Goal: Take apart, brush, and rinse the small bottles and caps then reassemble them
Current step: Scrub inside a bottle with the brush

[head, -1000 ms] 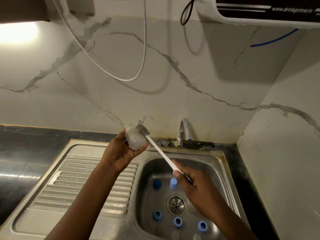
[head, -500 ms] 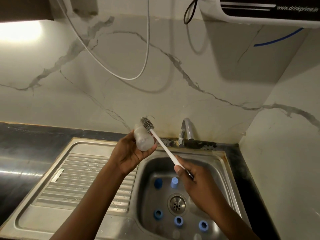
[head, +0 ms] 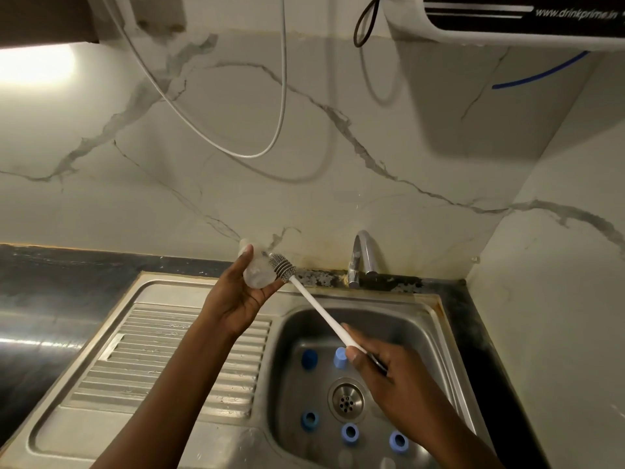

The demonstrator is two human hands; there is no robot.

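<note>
My left hand holds a small clear bottle between thumb and fingers, raised above the sink's back left corner. My right hand grips the white handle of a bottle brush. The brush's grey bristle head lies against the right side of the bottle, outside it. Several blue caps lie on the floor of the steel sink basin, around the drain.
A ribbed steel drainboard lies left of the basin. A chrome tap stands at the back edge. Dark countertop runs left. A white cable hangs on the marble wall under a water purifier.
My left hand has turned the bottle and shifted slightly left. The brush head has slid down from the bottle's top edge to lie along its right side.
</note>
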